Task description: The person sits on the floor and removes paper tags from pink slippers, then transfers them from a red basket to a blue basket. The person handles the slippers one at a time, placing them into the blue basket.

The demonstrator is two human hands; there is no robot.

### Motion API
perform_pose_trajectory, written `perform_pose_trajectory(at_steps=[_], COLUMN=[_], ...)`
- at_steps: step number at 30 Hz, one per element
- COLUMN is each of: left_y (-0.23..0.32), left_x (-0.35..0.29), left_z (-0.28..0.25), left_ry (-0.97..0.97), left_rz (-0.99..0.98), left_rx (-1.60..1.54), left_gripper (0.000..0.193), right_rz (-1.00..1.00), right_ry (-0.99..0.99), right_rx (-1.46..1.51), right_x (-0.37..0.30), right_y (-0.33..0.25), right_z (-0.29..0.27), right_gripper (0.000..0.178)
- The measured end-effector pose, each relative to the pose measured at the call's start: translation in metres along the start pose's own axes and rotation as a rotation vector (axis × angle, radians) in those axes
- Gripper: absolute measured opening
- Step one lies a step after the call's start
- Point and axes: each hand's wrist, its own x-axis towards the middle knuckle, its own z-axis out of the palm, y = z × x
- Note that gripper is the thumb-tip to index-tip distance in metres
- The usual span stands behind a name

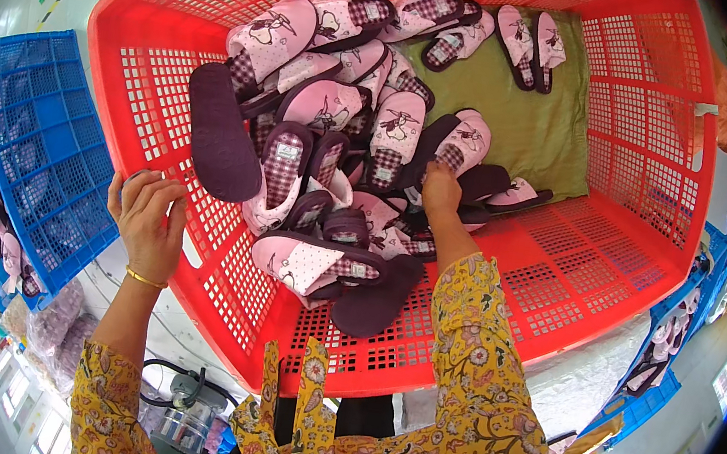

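Note:
A large red plastic basket [455, 370] holds a heap of pink slippers [311, 104] with dark purple soles and checked linings. Inside it, my right hand [440, 191] is closed on the heel end of a pink slipper [470, 140]; a dark sole lies right beside that slipper. At the basket's left rim is my left hand [150, 211], fingers loosely bent and apart, with nothing in it. Nearest to it, a slipper [223, 133] leans with its dark sole showing. Another pink slipper [312, 262] lies on its side near the basket's front wall.
Olive-green cloth [528, 111] lines the right part of the basket floor, with a pair of slippers [528, 46] at its far end. A blue crate [44, 154] stands to the left, and a blue crate holding slippers [669, 335] to the right. Below left is a grey machine [182, 425].

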Motion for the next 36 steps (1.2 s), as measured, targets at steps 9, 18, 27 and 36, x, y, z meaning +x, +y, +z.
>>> perform_pose_trajectory(at_steps=[9,18,27,36], left_y=[0.003,0.004,0.006,0.003], left_x=[0.002,0.002,0.003,0.000], left_z=[0.001,0.001,0.002,0.002], left_ry=[-0.028,-0.074,-0.068,-0.009], left_rz=[0.005,0.012,0.012,0.033], left_rx=[0.046,0.071,0.066,0.046], left_gripper=[0.012,0.011,0.011,0.010], right_rz=[0.704,0.591,0.483,0.375], right_ry=[0.186,0.325,0.118,0.125], right_rx=[0.534,0.420,0.293,0.425], right_x=[0.062,0.044,0.038,0.048], right_y=[-0.001,-0.016,-0.050,-0.028], right_z=[0.026,0.045,0.053,0.037], right_gripper=[0.071,0.034,0.041,0.029])
